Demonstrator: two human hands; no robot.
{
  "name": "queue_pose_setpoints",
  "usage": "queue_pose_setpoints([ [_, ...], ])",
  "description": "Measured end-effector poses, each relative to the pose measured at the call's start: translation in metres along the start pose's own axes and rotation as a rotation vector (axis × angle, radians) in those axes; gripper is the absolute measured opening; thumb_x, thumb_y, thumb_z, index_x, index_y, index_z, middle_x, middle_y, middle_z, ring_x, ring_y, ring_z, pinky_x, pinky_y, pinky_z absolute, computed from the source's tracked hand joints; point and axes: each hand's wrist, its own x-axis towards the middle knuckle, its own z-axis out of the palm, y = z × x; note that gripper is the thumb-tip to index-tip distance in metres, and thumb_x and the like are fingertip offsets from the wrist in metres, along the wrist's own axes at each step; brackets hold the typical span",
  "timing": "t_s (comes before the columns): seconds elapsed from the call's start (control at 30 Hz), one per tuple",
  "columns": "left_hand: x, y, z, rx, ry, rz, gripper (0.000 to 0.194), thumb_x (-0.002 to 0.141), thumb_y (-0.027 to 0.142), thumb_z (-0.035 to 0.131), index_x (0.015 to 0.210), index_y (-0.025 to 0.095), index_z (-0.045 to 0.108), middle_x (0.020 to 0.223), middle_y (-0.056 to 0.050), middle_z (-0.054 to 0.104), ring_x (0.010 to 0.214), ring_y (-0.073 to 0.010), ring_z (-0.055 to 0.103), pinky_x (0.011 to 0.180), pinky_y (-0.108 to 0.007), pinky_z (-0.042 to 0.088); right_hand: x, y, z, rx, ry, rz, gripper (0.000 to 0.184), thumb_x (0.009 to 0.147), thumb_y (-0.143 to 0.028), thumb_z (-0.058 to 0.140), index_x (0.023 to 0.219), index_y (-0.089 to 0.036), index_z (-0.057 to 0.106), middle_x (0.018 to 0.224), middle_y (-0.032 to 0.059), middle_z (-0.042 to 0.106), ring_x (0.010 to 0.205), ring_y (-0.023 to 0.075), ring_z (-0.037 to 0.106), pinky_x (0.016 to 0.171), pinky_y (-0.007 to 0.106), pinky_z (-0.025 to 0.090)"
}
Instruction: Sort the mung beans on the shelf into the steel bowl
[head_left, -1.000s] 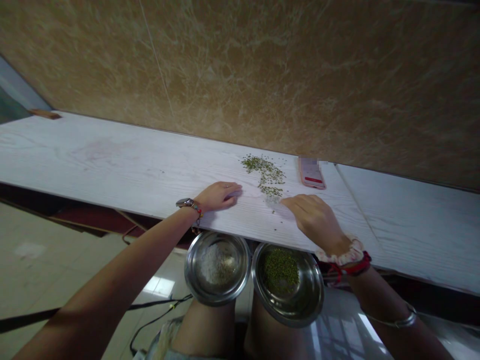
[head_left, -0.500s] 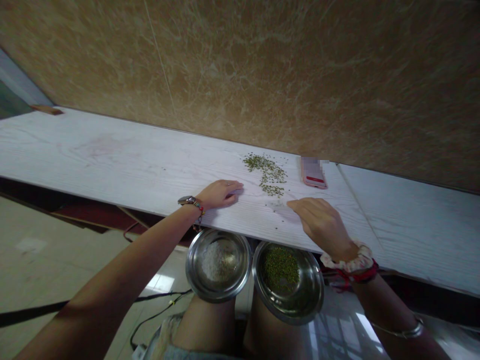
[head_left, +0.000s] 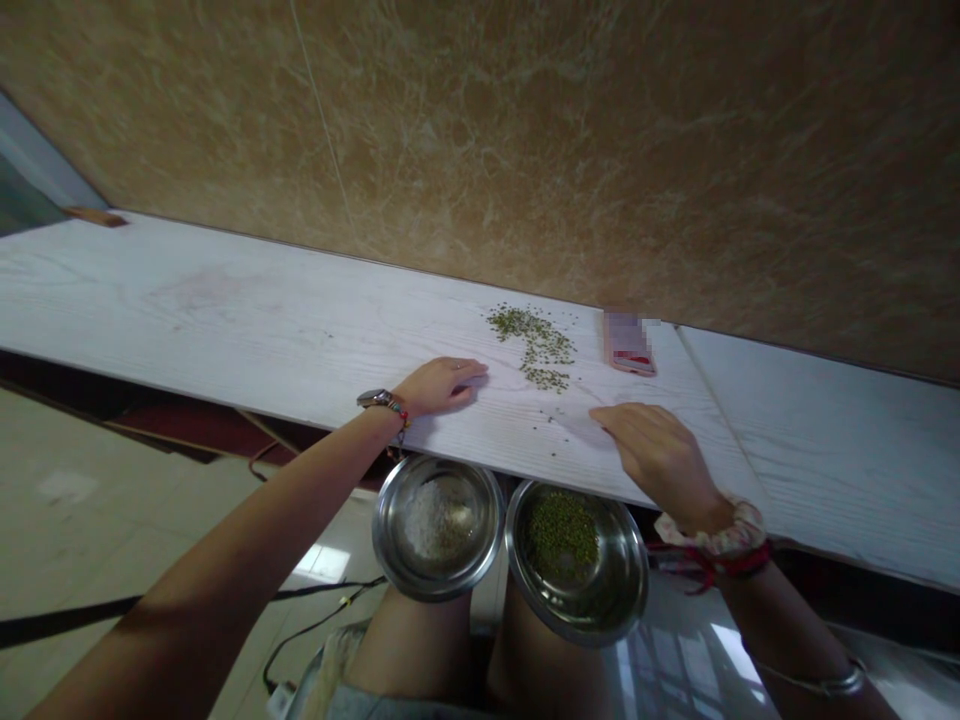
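My left hand (head_left: 442, 386) lies palm down on the white wood-grain shelf (head_left: 315, 300), fingers stretched out and holding nothing. Just right of its fingertips, green mung beans (head_left: 544, 345) are spread in a loose patch. My right hand (head_left: 654, 452) is over the shelf, right of several stray dark bits (head_left: 551, 415). Its fingers are pressed together and bent; whatever they hold, if anything, is hidden. Below the shelf edge, one steel bowl (head_left: 576, 622) contains many mung beans. The other steel bowl (head_left: 384, 560), to its left, has whitish, grain-like stuff in it.
A phone (head_left: 628, 343) in a pink case lies by the wall, right of the beans. The tan marbled wall (head_left: 480, 140) rises behind the shelf. Both bowls rest on my thighs (head_left: 420, 640). A black cable (head_left: 315, 632) runs on the floor at left.
My right hand has moved a little to the right, away from the stray bits, and more of them now show on the shelf. The left hand and bowls stay put.
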Motion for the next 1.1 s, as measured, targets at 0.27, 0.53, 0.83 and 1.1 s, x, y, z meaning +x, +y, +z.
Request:
queue_pose_setpoints([
  [0.27,0.001,0.002,-0.003,0.019,-0.022,-0.02,0.036,0.085,0.023,0.043,0.119,0.015,0.052,0.125,-0.009,0.058,0.108,-0.0208,0.059,0.094,-0.033,0.045,-0.009,-0.002,-0.004,0.057,0.04,0.041,0.031,0.08,0.0,0.044,0.101,-0.017,0.06,0.087,0.0051,0.07,0.083,0.0169,0.063,0.077,0.031,0.046],
  [0.53,0.0,-0.001,-0.001,0.006,-0.01,-0.009,0.035,0.086,0.024,0.043,0.119,0.018,0.051,0.125,-0.008,0.058,0.109,-0.02,0.058,0.094,-0.034,0.044,-0.008,-0.002,0.003,0.09,0.004,0.076,0.03,0.082,-0.003,0.042,0.099,-0.018,0.062,0.087,0.0051,0.07,0.081,0.0179,0.063,0.075,0.034,0.047],
  [0.83,0.0,0.001,-0.001,0.01,-0.037,-0.042,0.037,0.086,0.026,0.043,0.12,0.016,0.051,0.123,-0.01,0.059,0.11,-0.0208,0.058,0.094,-0.034,0.044,0.0,-0.009,-0.003,0.14,0.055,0.081,0.031,0.081,-0.001,0.043,0.101,-0.018,0.061,0.088,0.0048,0.07,0.083,0.0177,0.063,0.075,0.033,0.047],
  [1.1,0.0,0.001,-0.002,0.015,-0.034,-0.031,0.036,0.086,0.025,0.043,0.12,0.017,0.051,0.125,-0.009,0.058,0.11,-0.0205,0.058,0.094,-0.035,0.044,0.007,-0.01,0.004,0.249,-0.029,0.034,0.031,0.081,-0.001,0.039,0.094,-0.017,0.061,0.085,0.0052,0.069,0.081,0.0167,0.061,0.074,0.033,0.047],
])
